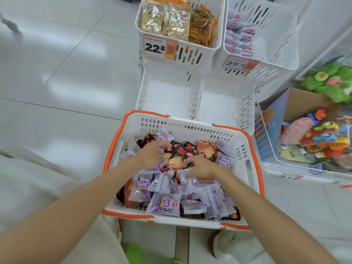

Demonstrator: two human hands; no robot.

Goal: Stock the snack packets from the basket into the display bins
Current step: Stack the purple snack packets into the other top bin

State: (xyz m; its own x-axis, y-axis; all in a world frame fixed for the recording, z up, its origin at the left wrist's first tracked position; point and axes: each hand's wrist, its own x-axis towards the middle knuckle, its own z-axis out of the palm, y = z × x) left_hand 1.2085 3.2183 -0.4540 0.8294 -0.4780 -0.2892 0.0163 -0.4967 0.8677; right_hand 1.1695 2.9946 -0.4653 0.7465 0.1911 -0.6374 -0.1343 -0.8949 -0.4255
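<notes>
A white basket with an orange rim (112, 149) sits on the floor in front of me, piled with purple snack packets (165, 204) and black-and-orange snack packets (181, 151). My left hand (152, 153) reaches into the pile, its fingers curled round a purple packet (164, 137) near the far wall. My right hand (202, 166) lies on the packets in the middle with its fingers bent down; its grip is hidden. Just beyond the basket stand two empty white display bins (169, 96) (224, 101).
Above them, one upper bin (182, 54) holds gold and orange packets behind a 22.8 tag. The other upper bin (276, 44) holds purple packets. A wire bin of toys (266, 149) and green plush toys (333, 80) stand right. Tiled floor (57, 73) lies left.
</notes>
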